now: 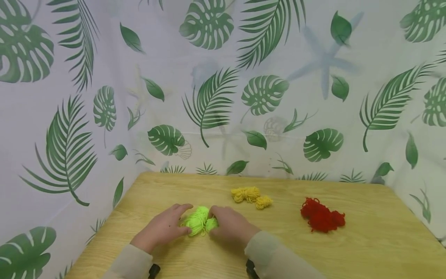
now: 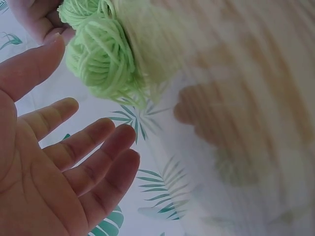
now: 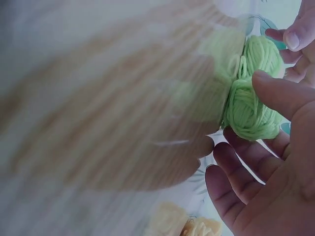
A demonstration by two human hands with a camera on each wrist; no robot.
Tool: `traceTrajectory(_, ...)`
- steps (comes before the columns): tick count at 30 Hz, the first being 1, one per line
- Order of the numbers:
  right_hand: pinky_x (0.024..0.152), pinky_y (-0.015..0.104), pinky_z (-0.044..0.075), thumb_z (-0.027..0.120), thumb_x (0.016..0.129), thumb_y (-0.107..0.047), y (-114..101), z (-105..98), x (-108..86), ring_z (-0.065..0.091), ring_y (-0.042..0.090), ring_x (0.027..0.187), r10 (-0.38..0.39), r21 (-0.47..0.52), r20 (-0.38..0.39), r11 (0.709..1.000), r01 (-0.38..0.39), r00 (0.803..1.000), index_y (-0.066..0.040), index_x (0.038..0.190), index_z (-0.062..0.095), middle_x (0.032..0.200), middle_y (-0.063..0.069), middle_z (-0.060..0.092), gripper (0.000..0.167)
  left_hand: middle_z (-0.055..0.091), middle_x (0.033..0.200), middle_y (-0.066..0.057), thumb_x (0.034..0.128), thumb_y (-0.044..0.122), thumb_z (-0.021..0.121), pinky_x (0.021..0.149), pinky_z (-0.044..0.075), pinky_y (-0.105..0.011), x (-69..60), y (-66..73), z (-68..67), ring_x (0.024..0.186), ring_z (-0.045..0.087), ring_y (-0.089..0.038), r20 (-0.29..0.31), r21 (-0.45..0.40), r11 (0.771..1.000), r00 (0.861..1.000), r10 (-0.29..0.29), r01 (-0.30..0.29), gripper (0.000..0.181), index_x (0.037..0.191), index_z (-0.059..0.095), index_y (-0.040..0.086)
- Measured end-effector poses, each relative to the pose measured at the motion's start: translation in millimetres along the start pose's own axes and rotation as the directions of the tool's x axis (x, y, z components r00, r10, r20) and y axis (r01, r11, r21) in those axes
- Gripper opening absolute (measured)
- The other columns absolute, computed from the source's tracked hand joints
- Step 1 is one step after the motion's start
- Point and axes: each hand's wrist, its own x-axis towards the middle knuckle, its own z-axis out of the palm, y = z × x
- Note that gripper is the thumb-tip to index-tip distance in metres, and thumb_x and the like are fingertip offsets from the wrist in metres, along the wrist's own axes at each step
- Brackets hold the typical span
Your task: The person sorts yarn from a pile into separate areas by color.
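Note:
Two bright green yarn bundles lie side by side on the wooden table, touching each other. The larger green bundle point(image 1: 198, 221) is on the left and the smaller green bundle point(image 1: 211, 224) on the right. My left hand point(image 1: 166, 226) is beside the larger one, fingers spread and relaxed; in the left wrist view its palm point(image 2: 54, 172) holds nothing. From the right, my right hand point(image 1: 232, 228) pinches the smaller bundle. The right wrist view shows its thumb on top of that yarn point(image 3: 251, 110) and fingers at its other side.
Yellow yarn point(image 1: 245, 194) in a longer bundle and a small ball point(image 1: 263, 202) lies farther back on the table point(image 1: 278, 248). Red yarn point(image 1: 322, 216) sits in a heap at the right. A leaf-print cloth point(image 1: 223, 97) hangs behind and on the left.

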Motion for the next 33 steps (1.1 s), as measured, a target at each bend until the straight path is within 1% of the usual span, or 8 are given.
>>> traceTrajectory(4, 0.094, 0.041, 0.05, 0.079, 0.086, -0.03, 2, -1, -1.9, 0.061, 0.016, 0.106, -0.005, 0.005, -0.002, 1.0, 0.005, 1.0, -0.018, 0.119, 0.06, 0.113, -0.001, 0.065, 0.041, 0.053, 0.142, -0.011, 0.0884, 0.035, 0.079, 0.096, 0.048, -0.056, -0.2, -0.3, 1.1, 0.119, 0.059, -0.03, 0.002, -0.013, 1.0, 1.0, 0.003, -0.003, 0.071, 0.149, 0.048, 0.018)
traceTrajectory(7, 0.095, 0.041, 0.05, 0.081, 0.085, -0.035, 5, -3, -2.4, 0.061, 0.017, 0.105, -0.016, 0.003, -0.007, 1.0, 0.016, 1.0, -0.016, 0.125, 0.059, 0.113, 0.0, 0.065, 0.05, 0.053, 0.142, -0.012, 0.0886, 0.036, 0.079, 0.096, 0.049, -0.056, 0.3, -0.9, 1.5, 0.118, 0.06, -0.03, 0.002, -0.015, 1.0, 1.0, 0.007, -0.007, 0.071, 0.15, 0.047, 0.018)
traceTrajectory(13, 0.095, 0.043, 0.05, 0.082, 0.083, -0.043, 12, -13, -7.0, 0.061, 0.021, 0.109, -0.038, -0.01, -0.025, 0.999, 0.038, 0.999, -0.015, 0.135, 0.057, 0.122, 0.005, 0.064, 0.065, 0.053, 0.142, -0.014, 0.0879, 0.037, 0.08, 0.099, 0.047, -0.057, 1.8, -0.2, -0.1, 0.124, 0.057, -0.033, -0.024, 0.028, 1.0, 1.0, 0.015, -0.015, 0.072, 0.15, 0.048, 0.017)
traceTrajectory(17, 0.097, 0.046, 0.049, 0.079, 0.085, -0.044, 18, -22, -13.1, 0.06, 0.024, 0.113, -0.041, -0.038, -0.042, 0.999, 0.039, 0.998, -0.014, 0.136, 0.058, 0.128, 0.007, 0.062, 0.063, 0.051, 0.144, -0.012, 0.0881, 0.037, 0.08, 0.101, 0.045, -0.057, 2.2, 1.4, -1.3, 0.13, 0.051, -0.035, -0.043, 0.045, 0.999, 0.999, 0.025, -0.024, 0.072, 0.15, 0.048, 0.017)
traceTrajectory(20, 0.101, 0.047, 0.046, 0.074, 0.09, -0.041, 27, -29, -18.3, 0.058, 0.026, 0.119, -0.036, -0.05, -0.056, 0.998, 0.033, 0.998, -0.013, 0.136, 0.059, 0.132, 0.007, 0.061, 0.056, 0.049, 0.147, -0.01, 0.0879, 0.037, 0.08, 0.103, 0.044, -0.056, 2.2, 3.1, -1.2, 0.133, 0.047, -0.035, -0.06, 0.05, 0.998, 0.997, 0.041, -0.038, 0.072, 0.149, 0.048, 0.016)
traceTrajectory(22, 0.105, 0.049, 0.043, 0.069, 0.094, -0.039, 33, -34, -22.7, 0.055, 0.028, 0.125, -0.026, -0.046, -0.068, 0.999, 0.023, 0.997, -0.012, 0.136, 0.059, 0.136, 0.007, 0.059, 0.051, 0.047, 0.149, -0.012, 0.0878, 0.038, 0.08, 0.105, 0.042, -0.057, 2.4, 3.6, -1.0, 0.136, 0.045, -0.037, -0.072, 0.059, 0.997, 0.996, 0.05, -0.045, 0.072, 0.148, 0.049, 0.015)
traceTrajectory(26, 0.109, 0.053, 0.038, 0.065, 0.098, -0.04, 46, -47, -34.3, 0.048, 0.034, 0.133, 0.004, -0.045, -0.123, 0.999, -0.009, 0.992, -0.012, 0.137, 0.06, 0.141, 0.01, 0.055, 0.048, 0.04, 0.155, -0.017, 0.0886, 0.044, 0.077, 0.108, 0.036, -0.062, 3.3, 4.2, 0.6, 0.14, 0.038, -0.04, -0.092, 0.092, 0.995, 0.994, 0.054, -0.045, 0.072, 0.149, 0.049, 0.016)
traceTrajectory(33, 0.109, 0.059, 0.036, 0.061, 0.098, -0.048, 71, -72, -61.2, 0.044, 0.037, 0.136, -0.011, -0.193, -0.267, 0.98, -0.043, 0.964, -0.015, 0.14, 0.06, 0.147, 0.014, 0.049, 0.053, 0.026, 0.163, -0.018, 0.0883, 0.052, 0.075, 0.111, 0.023, -0.069, 1.6, 7.2, 1.3, 0.148, 0.022, -0.043, -0.131, 0.142, 0.989, 0.99, 0.059, -0.04, 0.078, 0.152, 0.046, 0.018)
